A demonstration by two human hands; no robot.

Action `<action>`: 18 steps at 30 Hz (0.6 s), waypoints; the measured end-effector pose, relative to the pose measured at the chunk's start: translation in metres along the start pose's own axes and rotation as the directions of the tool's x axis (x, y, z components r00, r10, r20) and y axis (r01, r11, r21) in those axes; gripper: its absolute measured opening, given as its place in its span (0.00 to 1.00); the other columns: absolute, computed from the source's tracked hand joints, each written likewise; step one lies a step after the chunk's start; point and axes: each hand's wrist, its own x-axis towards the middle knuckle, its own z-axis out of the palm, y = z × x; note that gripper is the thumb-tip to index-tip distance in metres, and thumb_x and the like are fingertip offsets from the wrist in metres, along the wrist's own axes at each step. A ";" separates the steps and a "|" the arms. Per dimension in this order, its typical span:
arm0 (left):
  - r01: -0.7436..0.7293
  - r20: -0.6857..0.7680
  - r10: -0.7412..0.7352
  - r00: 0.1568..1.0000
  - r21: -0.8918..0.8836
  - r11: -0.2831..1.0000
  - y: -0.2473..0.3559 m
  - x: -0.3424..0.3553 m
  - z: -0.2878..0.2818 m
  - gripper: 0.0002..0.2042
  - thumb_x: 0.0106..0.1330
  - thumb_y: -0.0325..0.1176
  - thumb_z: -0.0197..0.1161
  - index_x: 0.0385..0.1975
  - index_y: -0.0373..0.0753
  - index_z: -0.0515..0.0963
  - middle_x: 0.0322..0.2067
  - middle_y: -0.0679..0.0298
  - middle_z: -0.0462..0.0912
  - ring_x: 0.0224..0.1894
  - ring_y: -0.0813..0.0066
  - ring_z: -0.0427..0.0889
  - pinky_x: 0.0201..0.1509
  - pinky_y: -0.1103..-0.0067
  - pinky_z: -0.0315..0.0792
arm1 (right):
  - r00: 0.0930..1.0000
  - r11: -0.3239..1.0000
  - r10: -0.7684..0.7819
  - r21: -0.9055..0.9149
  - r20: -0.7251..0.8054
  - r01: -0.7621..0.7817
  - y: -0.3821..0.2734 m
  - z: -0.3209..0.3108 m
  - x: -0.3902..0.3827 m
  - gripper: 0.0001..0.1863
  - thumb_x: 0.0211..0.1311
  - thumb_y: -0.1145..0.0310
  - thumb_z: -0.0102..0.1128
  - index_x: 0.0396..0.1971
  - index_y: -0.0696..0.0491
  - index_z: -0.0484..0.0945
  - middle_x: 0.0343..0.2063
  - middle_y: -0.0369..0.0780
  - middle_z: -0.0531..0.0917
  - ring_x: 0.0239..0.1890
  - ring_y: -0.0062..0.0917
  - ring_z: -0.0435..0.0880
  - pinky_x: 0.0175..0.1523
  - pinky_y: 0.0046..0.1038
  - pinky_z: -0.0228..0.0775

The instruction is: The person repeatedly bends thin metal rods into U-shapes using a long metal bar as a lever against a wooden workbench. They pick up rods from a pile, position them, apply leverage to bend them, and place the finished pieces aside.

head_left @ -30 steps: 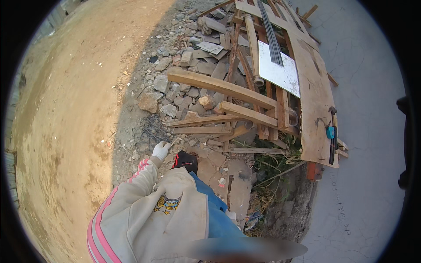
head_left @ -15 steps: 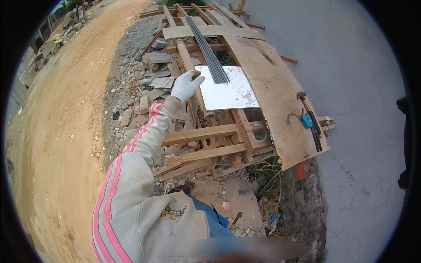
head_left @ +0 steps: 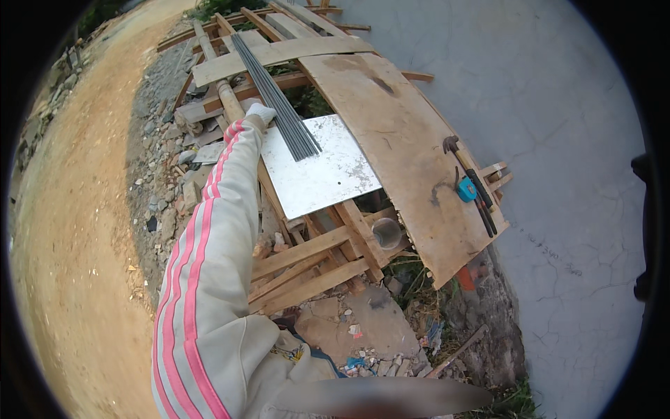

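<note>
Since half a second ago my left hand (head_left: 261,112), in its white work glove, has stretched further up the timber stack and now sits right beside the bundle of thin grey steel rods (head_left: 276,98), where earlier it hovered nearer the white sheet (head_left: 321,167). From here I cannot tell how far the glove is open, or whether it grips the rods or only rests against them or the pale round post (head_left: 227,98) next to them; the knuckles face me and the fingers are hidden. The rods lie lengthwise across the planks with their near ends on the white sheet, which I judge keeps them level and off the rubble. On the broad plywood board (head_left: 391,140) that serves as a desk, a hammer (head_left: 467,178) and a blue tape measure (head_left: 466,190) lie near the right edge, likely parked within reach. My right hand is out of view. A blurred band hides the bottom of the picture, my striped sleeve (head_left: 202,265) covers part of the stack, and what lies under the planks is too dark to read.
</note>
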 end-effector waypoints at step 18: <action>-0.110 -0.149 -0.095 0.984 -0.938 0.328 0.063 -0.122 -0.028 0.11 0.77 0.40 0.64 0.37 0.39 0.77 0.19 0.68 0.74 0.14 0.77 0.69 0.16 0.76 0.64 | 0.931 0.770 -0.354 0.592 0.084 0.239 -0.218 0.030 -0.051 0.09 0.81 0.65 0.60 0.46 0.53 0.71 0.18 0.32 0.69 0.14 0.16 0.67 0.18 0.24 0.63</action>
